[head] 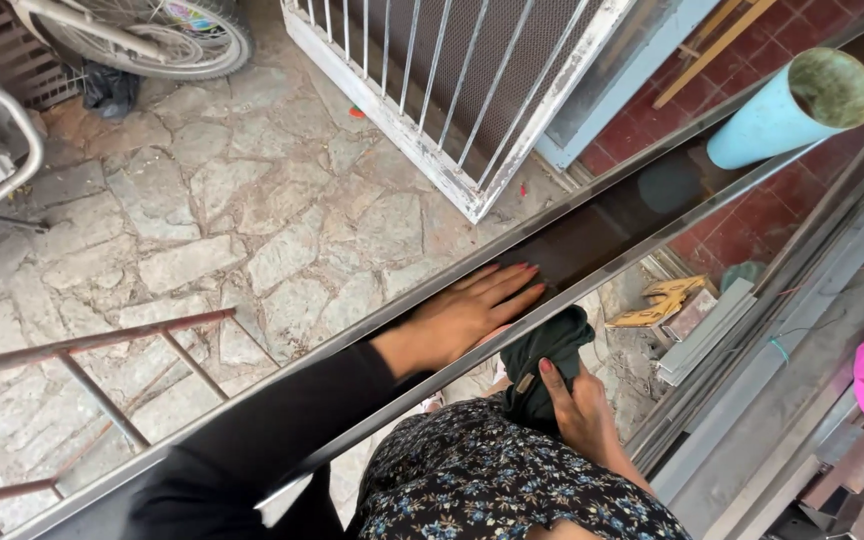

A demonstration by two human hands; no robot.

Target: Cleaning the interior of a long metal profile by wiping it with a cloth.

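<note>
Hands on long metal bar, stone yard.
Left hand [472, 312] lies flat, fingers straight, on the metal bar [642, 200]; right hand [580, 408] grips a dark cloth [544, 358] just beneath the bar's near edge.

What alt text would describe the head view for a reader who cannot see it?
A person's left hand lies flat on a long shiny metal bar, while the right hand presses a dark green cloth against its lower edge. Below is a stone-paved floor; a light blue pipe lies upper right.
</note>
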